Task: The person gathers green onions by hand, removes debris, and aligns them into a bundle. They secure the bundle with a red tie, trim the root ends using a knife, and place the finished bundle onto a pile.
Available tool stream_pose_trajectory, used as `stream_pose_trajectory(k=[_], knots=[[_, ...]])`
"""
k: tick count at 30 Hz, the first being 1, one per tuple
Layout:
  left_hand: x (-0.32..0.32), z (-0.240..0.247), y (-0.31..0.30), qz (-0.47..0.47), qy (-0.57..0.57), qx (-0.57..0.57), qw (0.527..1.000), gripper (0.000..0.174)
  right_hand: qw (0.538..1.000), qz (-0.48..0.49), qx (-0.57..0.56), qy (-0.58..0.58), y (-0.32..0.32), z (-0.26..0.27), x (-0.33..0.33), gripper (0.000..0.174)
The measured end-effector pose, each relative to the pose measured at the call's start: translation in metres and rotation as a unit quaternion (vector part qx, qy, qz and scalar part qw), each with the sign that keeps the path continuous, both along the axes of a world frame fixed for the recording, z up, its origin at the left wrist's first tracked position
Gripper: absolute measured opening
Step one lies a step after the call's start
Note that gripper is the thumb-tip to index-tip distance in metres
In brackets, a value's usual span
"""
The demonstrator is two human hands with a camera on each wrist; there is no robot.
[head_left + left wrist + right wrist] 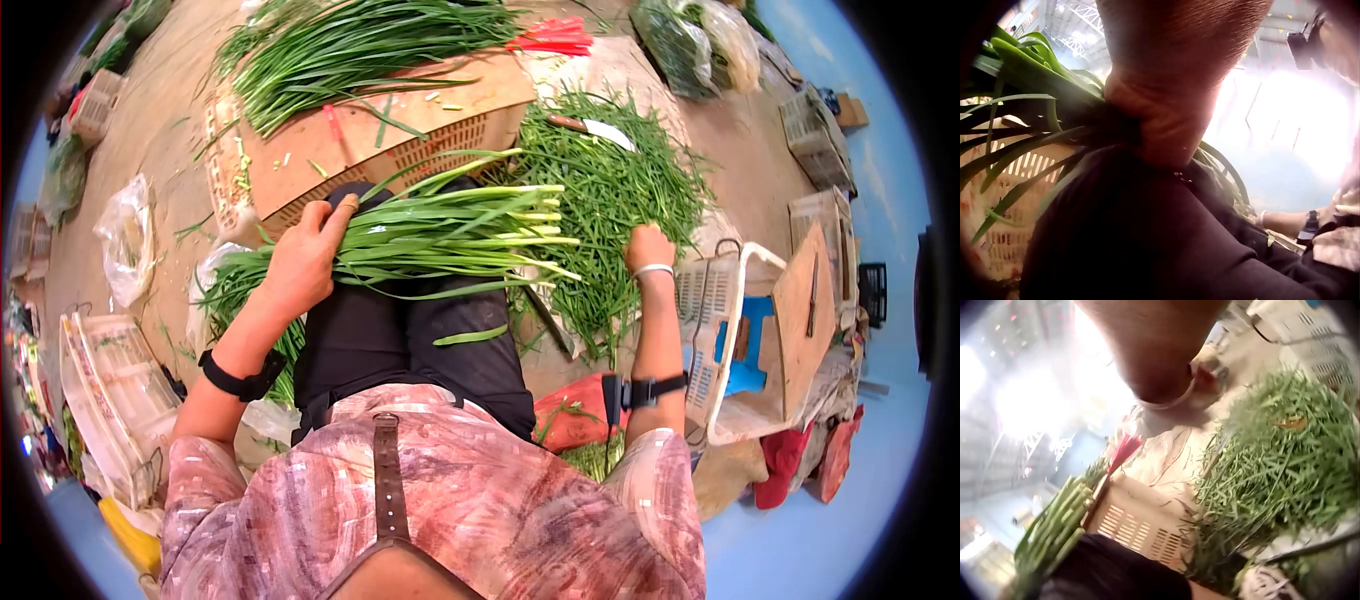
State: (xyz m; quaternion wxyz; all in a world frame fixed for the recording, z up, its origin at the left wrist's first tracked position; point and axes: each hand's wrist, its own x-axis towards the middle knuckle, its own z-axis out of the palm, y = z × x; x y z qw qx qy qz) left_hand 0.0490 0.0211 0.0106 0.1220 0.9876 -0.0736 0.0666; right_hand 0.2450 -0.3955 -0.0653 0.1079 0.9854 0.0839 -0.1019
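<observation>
The left hand (303, 258) grips a bunch of long green stalks (430, 235) lying across the thighs, pale ends towards the right. In the left wrist view, leaves (1029, 75) spread beside the left hand (1160, 119). The right hand (650, 248) is over the right edge of a heap of cut greens (600, 200), its fingers curled, with nothing visible in them. The right wrist view shows the bunch (1060, 525) at lower left and the heap (1279, 456) at right; the right fingers are hidden there.
Ahead, a board (400, 105) on a crate carries more long greens (370, 50) and red strips (552, 36). A brown-handled knife (605, 132) rests on the heap. A dark blade (550, 322) lies near the right knee. Crates stand left (120, 390) and right (710, 300).
</observation>
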Motion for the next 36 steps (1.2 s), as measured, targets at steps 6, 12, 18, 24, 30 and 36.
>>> stream_pose_trajectory(k=[6,12,18,24,30,36], knots=[[0.001,0.003,-0.001,-0.003,0.002,0.01,1.0,0.073,0.825,0.336,0.427,-0.157,0.125,0.083,-0.04,0.033],[-0.004,0.0,0.004,0.013,-0.018,-0.017,1.0,0.081,0.744,0.272,0.609,-0.041,0.128,0.06,-0.033,0.015],[-0.004,-0.001,0.002,0.006,0.007,0.012,1.0,0.075,0.433,-0.098,0.886,0.133,0.077,0.031,0.0,0.01],[-0.006,-0.001,0.003,0.008,-0.007,0.018,1.0,0.072,0.587,-0.282,0.754,0.084,-0.041,0.001,0.031,0.016],[-0.003,0.012,0.003,-0.002,0.018,0.056,0.998,0.071,0.926,0.139,0.348,-0.041,0.046,0.082,-0.029,0.067],[-0.001,0.055,-0.014,-0.013,0.047,0.124,0.991,0.061,0.827,0.404,0.391,0.002,0.203,0.104,-0.131,0.123]])
